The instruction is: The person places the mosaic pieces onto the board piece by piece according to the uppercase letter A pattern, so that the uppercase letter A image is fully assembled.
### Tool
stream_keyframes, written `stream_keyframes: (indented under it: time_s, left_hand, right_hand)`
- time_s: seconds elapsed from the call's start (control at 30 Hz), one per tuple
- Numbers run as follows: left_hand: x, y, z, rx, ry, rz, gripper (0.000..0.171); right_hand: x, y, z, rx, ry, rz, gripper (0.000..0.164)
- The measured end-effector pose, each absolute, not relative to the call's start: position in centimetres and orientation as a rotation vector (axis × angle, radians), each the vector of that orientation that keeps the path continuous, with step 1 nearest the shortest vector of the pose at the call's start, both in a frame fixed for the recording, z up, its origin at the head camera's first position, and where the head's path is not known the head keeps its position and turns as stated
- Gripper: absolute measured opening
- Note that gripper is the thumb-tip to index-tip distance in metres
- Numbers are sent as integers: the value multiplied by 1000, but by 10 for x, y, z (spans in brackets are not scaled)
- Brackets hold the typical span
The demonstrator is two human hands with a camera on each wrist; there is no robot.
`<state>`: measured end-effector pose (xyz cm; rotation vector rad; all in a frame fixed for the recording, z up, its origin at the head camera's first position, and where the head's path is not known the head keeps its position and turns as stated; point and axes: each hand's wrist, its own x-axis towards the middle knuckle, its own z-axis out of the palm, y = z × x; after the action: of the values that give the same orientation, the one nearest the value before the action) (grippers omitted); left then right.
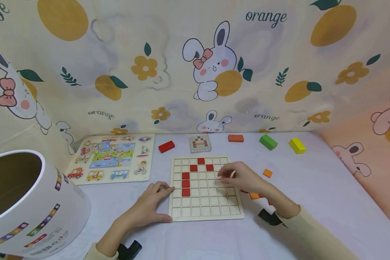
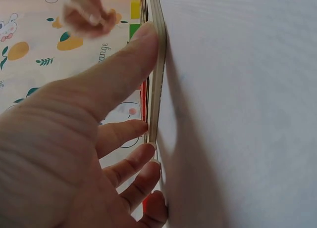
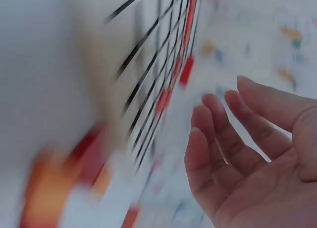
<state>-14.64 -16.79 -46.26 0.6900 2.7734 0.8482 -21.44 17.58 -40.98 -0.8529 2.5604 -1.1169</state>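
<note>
A cream grid board (image 1: 204, 202) lies flat on the table (image 1: 201, 242) before you, six red tiles (image 1: 186, 183) in its squares. Your left hand (image 1: 147, 204) touches its left edge, fingers extended; your right hand (image 1: 243, 177), released and loosely curved, hovers over its right side. Beyond lies a pattern card (image 1: 200, 143); a picture puzzle (image 1: 112, 159) and white tub (image 1: 61, 206) flank your left.

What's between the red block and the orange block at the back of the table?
A small gridded pattern card lies there, as the head view shows.
</note>
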Motion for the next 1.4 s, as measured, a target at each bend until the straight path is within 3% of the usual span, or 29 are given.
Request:
stream_keyframes:
  time_s: [0.23, 0.47, 0.57, 0.8, 1.03, 1.4]
  left_hand:
    - [-146, -167, -463, 680, 2784, 832, 92]
    - [-146, -167, -463, 670, 2783, 836, 94]
    - [-146, -168, -463, 661, 2781, 841, 95]
    - [-146, -168, -464, 667, 2783, 856, 94]
    - [-147, -168, -466, 690, 2784, 860, 94]
    - [-146, -167, -463, 684, 2785, 840, 94]
  right_hand:
    - [-200, 265, -420, -607, 2614, -1048, 22]
    - [-181, 307, -431, -557, 2522, -1083, 39]
    - [-176, 312, -437, -543, 2508, -1092, 41]
    - [-171, 314, -441, -573, 2568, -1065, 24]
    - [-172, 315, -439, -590, 2550, -1045, 19]
    - [-204, 277, -414, -577, 2477, -1199, 18]
